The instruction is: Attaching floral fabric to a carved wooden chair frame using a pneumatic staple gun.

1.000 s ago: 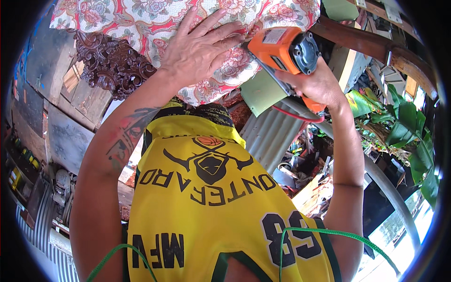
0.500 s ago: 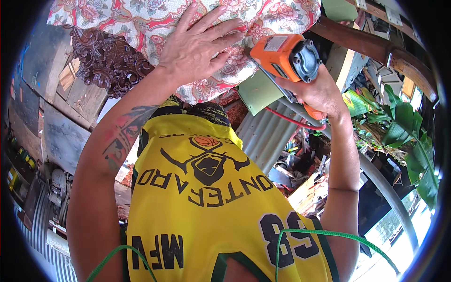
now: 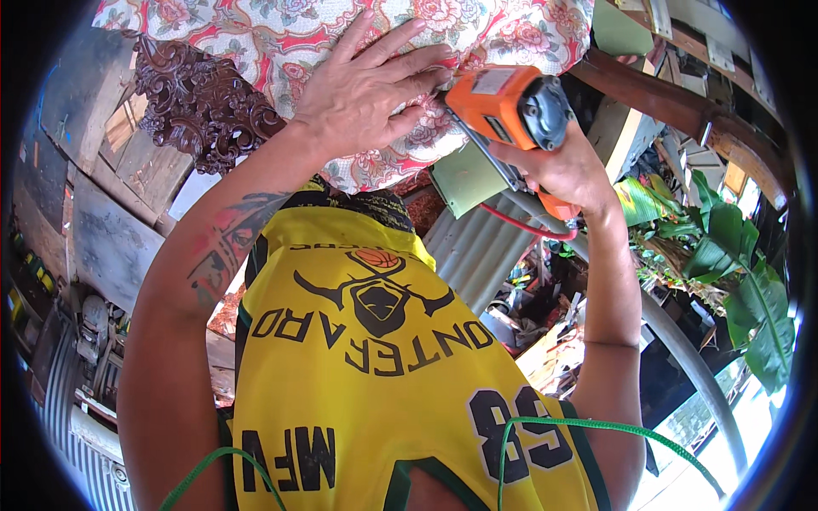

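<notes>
Floral fabric [image 3: 281,51] in white, red and pink covers a padded piece at the top of the view. Flat on it lies my left hand [image 3: 366,89], fingers stretched out and spread. My right hand [image 3: 567,170] is wrapped round the handle of an orange air stapler [image 3: 494,100] with a dark grey cap. The stapler's nose reaches the fabric close beside my left fingertips; the exact contact spot is hidden. A red hose [image 3: 524,223] runs from the foot of its handle. Dark carved wood [image 3: 204,106] shows along the fabric's left edge.
A pale green panel [image 3: 464,177] sits below the fabric, above grey corrugated sheeting [image 3: 481,247]. Brown timber [image 3: 652,89] crosses the upper right. Green leaves [image 3: 754,307] and a curved grey pipe [image 3: 682,341] stand at right. Wooden boards [image 3: 111,238] lie at left.
The stapler and my right hand have shifted slightly left, bringing the nose nearer my left fingers. My left hand stays spread on the fabric, a little to the right in view.
</notes>
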`<state>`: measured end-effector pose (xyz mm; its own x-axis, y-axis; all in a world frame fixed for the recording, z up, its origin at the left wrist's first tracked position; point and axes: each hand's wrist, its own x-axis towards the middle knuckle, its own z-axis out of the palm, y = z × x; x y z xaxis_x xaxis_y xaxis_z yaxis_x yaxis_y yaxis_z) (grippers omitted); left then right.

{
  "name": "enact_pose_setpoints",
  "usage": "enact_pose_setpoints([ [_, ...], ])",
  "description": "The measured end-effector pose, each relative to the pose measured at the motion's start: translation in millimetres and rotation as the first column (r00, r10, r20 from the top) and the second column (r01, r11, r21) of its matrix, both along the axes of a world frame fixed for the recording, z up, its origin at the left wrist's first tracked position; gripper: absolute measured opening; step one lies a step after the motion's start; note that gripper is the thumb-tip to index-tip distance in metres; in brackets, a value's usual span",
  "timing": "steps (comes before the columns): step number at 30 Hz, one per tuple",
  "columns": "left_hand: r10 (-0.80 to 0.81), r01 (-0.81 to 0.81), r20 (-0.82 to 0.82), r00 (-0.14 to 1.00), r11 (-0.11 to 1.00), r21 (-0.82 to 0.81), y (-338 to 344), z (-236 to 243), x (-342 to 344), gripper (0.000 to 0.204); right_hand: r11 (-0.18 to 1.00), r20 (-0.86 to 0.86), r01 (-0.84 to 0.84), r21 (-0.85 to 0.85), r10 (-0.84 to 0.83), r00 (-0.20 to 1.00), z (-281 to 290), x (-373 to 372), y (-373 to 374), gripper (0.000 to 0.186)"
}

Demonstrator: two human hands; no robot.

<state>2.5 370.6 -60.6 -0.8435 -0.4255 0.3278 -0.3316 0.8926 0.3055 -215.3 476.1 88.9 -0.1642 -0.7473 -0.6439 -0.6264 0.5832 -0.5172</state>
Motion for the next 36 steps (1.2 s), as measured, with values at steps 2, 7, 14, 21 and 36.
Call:
enact_pose_setpoints([
  [2,-0.005,0.005,-0.011,1.0,1.0,0.01,0.5,-0.4,0.7,0.045,0.985,-0.064,0.124,0.118,-0.117,0.991,5.9,-1.3,-0.1,0.04],
  [7,0.002,-0.002,0.002,1.0,1.0,0.002,0.3,-0.3,-0.2,0.049,0.979,-0.057,0.164,0.118,-0.158,0.986,6.5,-2.3,0.7,0.037],
  [14,-0.008,0.009,-0.057,0.998,1.0,0.017,-0.8,1.0,-0.6,0.046,0.99,-0.037,0.119,0.079,-0.116,0.993,-6.0,-4.9,-3.3,0.037],
  [21,-0.106,0.101,0.045,0.993,0.99,0.098,-7.6,-0.8,2.3,0.049,0.986,-0.063,0.072,0.148,-0.063,0.996,-1.9,-4.2,-10.7,0.041],
  [36,-0.121,0.114,0.041,0.992,0.984,0.138,-8.6,2.3,4.7,0.048,0.992,-0.101,-0.112,0.057,0.117,0.988,-10.5,1.8,-14.2,0.045],
])
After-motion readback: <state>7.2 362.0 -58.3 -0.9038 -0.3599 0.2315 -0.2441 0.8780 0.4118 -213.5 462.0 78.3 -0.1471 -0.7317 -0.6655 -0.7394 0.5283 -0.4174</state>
